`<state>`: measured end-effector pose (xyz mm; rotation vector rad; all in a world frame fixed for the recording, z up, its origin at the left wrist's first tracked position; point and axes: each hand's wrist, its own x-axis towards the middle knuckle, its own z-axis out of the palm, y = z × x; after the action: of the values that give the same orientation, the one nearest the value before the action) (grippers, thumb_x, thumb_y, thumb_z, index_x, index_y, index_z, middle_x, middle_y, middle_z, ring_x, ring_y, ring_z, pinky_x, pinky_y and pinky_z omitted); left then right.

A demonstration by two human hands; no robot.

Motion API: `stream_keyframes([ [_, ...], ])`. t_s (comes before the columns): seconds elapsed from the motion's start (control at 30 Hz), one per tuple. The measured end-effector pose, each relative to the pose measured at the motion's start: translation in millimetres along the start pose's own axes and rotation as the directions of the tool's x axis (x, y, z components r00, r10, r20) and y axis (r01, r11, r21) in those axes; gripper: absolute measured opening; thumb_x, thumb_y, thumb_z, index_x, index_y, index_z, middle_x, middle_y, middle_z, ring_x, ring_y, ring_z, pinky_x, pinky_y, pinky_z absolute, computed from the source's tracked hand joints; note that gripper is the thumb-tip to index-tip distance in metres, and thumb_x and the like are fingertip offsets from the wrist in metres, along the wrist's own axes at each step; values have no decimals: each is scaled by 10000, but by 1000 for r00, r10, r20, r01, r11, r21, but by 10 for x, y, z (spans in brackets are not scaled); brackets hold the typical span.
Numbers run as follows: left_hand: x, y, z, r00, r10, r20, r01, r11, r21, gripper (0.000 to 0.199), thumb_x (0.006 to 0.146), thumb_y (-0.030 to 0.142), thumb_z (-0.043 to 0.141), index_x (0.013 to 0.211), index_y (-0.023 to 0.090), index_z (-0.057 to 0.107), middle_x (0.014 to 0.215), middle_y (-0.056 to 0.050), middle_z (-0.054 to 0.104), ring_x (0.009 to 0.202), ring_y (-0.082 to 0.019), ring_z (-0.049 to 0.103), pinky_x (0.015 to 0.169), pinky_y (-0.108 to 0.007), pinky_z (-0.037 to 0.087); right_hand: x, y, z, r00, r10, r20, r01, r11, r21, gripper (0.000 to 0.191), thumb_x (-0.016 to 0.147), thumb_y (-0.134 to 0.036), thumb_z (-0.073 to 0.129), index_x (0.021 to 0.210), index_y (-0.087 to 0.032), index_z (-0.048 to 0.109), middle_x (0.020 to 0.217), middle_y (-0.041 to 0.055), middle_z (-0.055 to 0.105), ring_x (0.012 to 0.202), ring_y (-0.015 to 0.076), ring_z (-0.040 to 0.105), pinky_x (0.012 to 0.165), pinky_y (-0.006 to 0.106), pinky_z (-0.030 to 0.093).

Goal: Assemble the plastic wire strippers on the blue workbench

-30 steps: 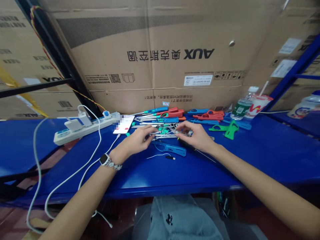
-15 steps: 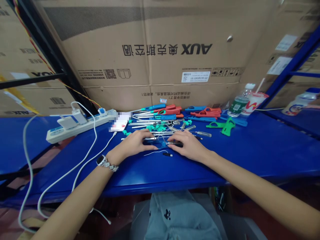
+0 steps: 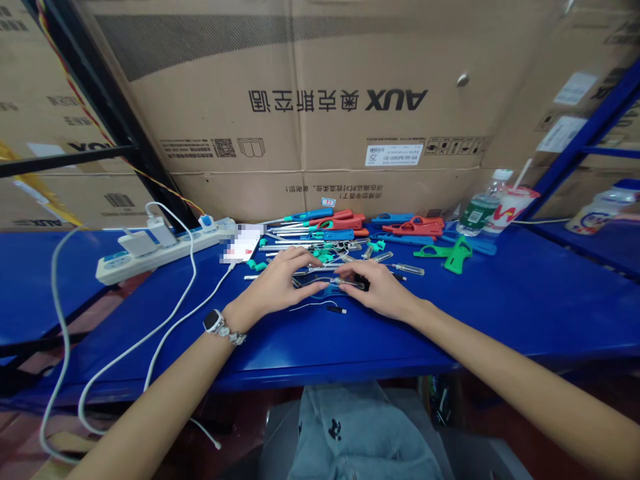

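My left hand (image 3: 287,283) curls over a blue lighter casing (image 3: 329,292) low on the table, its thumb at the casing's edge and its forefinger arched beyond it. Part of a thin metal tube shows beneath those fingers. My right hand (image 3: 376,287) pinches a clear lighter fuel tank (image 3: 351,283) at the casing's right end; a dark part sits under its fingers. Just in front lies a small black igniter (image 3: 337,309) with a white wire. Behind my hands are metal tubes, green triggers (image 3: 325,255) and several clear tanks (image 3: 410,269).
Blue and red lighter casings (image 3: 420,224) lie farther back, with green casings (image 3: 456,253) to the right. A bottle (image 3: 477,212) and a paper cup (image 3: 507,208) stand at back right. A power strip (image 3: 120,268), white cables and a phone (image 3: 244,243) are at left.
My left hand has shifted slightly right, its thumb closer to the fuel tank and its forefinger raised. My right hand still pinches the tank in nearly the same place.
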<state>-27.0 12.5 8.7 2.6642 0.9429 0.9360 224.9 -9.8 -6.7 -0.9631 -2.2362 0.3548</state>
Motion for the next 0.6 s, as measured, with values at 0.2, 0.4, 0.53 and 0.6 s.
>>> stream_keyframes([
  [0.2, 161, 62, 107, 991, 24, 132, 4, 979, -204, 185, 957, 379, 653, 909, 212, 715, 886, -29, 738, 848, -187, 659, 797, -343, 505, 4, -14, -20, 1000, 1, 4, -1, 998, 69, 105, 968, -283, 629, 1040, -229, 683, 971, 31, 745, 905, 194, 677, 880, 386, 488],
  [0.4, 143, 98, 92, 984, -68, 163, 119, 938, -326, 190, 912, 391, 687, 888, 210, 740, 848, -27, 747, 778, -164, 661, 745, -309, 508, -16, -17, -37, 999, -27, 30, 24, 995, 95, 142, 992, -283, 601, 1090, -232, 689, 1045, 45, 753, 970, 211, 681, 911, 413, 503],
  [0.53, 171, 93, 78, 973, -111, 201, 181, 909, -376, 170, 904, 368, 682, 888, 211, 747, 862, -30, 756, 790, -164, 663, 735, -298, 505, -28, -19, -26, 999, -46, 27, 40, 981, 192, 277, 1024, -263, 537, 1288, -249, 620, 1125, 55, 740, 984, 195, 700, 877, 385, 537],
  [0.6, 189, 77, 86, 966, -118, 232, 199, 908, -370, 168, 891, 370, 696, 877, 211, 748, 855, -31, 756, 788, -166, 663, 737, -300, 506, -31, -23, -25, 998, -62, 27, 55, 978, 201, 318, 1042, -245, 491, 1344, -257, 588, 1106, 53, 741, 966, 189, 705, 864, 383, 543],
])
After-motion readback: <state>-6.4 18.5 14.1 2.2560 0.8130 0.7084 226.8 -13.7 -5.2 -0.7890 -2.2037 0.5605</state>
